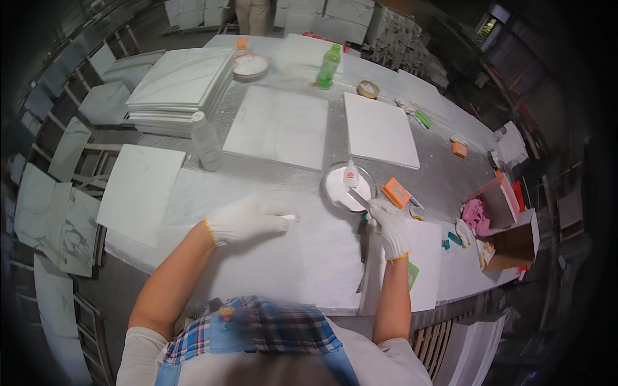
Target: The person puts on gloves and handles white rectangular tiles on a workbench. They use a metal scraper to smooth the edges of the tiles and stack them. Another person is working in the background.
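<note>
My left hand (251, 220), in a white knit glove, is closed with thumb and fingers together above a white marble-look tile (270, 270). A small white piece (291, 219), whose kind I cannot make out, shows at its fingertips. In my right hand (388, 225), also gloved, is a putty knife (358, 197), its thin metal blade reaching over the rim of a round bowl (369, 183). White powder or paste (339, 188) fills the bowl. A small white bottle (350, 174) with a red mark rests at the bowl, its nozzle pointing away from me.
An orange box (396, 192) lies right of the bowl. Beyond are flat tiles (277, 125), a clear bottle (205, 143), a green bottle (328, 67) and a tape roll (367, 89). Stacked tiles (177, 77) rise at far left; an open carton (515, 241) stands right.
</note>
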Demonstrator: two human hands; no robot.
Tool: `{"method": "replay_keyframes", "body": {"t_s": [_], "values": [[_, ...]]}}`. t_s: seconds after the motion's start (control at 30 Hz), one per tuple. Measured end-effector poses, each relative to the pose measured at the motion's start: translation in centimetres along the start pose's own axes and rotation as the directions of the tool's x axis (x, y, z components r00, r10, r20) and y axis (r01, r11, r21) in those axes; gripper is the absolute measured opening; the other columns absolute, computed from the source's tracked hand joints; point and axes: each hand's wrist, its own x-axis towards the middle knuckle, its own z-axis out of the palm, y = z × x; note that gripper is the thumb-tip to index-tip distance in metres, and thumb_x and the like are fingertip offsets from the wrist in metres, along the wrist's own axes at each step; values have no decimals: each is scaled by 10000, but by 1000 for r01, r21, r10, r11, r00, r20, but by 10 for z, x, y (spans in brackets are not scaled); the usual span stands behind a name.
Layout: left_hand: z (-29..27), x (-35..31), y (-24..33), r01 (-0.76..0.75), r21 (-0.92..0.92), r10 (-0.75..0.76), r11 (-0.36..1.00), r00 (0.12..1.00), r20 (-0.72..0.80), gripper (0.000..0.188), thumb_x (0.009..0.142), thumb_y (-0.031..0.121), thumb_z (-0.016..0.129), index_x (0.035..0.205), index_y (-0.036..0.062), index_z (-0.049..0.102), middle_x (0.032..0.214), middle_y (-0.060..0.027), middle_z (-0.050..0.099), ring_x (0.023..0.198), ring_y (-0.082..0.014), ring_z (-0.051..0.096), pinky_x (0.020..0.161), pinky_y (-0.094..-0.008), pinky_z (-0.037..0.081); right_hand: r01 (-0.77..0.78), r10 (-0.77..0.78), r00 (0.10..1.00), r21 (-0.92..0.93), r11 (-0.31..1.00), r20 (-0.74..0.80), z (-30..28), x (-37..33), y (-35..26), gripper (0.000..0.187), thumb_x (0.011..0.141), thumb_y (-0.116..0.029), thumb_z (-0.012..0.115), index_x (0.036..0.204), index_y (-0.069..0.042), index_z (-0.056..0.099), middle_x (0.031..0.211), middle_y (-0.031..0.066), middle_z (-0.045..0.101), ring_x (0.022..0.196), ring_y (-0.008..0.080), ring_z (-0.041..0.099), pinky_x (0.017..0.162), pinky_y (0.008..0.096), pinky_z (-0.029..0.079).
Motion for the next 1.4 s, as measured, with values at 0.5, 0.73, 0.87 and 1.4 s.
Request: {"method": "replay_keyframes", "body": {"t_s": [0.5,0.73,0.87,1.4], "values": [[-5,1,1,-66,12,66,998,998,20,384,847,310,708,1104,28,749,831,-78,716,785,-126,614,729,-283,490,64,-48,957,-49,997,285,52,-59,-65,209,949,-90,618,1105,28,690,814,41,647,654,71,524,575,211,411],[-2,3,-3,-34,-66,35,997,999,4,406,846,320,720,1120,22,744,894,-97,740,838,-151,647,782,-288,502,91,-68,954,-68,993,291,60,-66,-75,218,934,-118,634,1095,5,715,800,16,646,656,58,503,572,211,396],[0,5,-11,-59,-156,58,986,998,-6,441,826,275,743,1180,12,723,1034,-119,753,968,-173,674,890,-282,503,110,-75,960,-114,987,270,62,-69,-80,224,925,-127,639,1088,2,725,797,13,648,653,53,489,569,212,386],[0,5,-8,-53,-166,56,985,998,13,432,845,252,741,1183,-16,714,1012,-103,758,933,-159,672,878,-287,512,207,-164,956,-161,965,245,65,-74,-85,221,905,-116,651,1073,-6,744,824,3,659,693,62,529,617,222,432]]}}
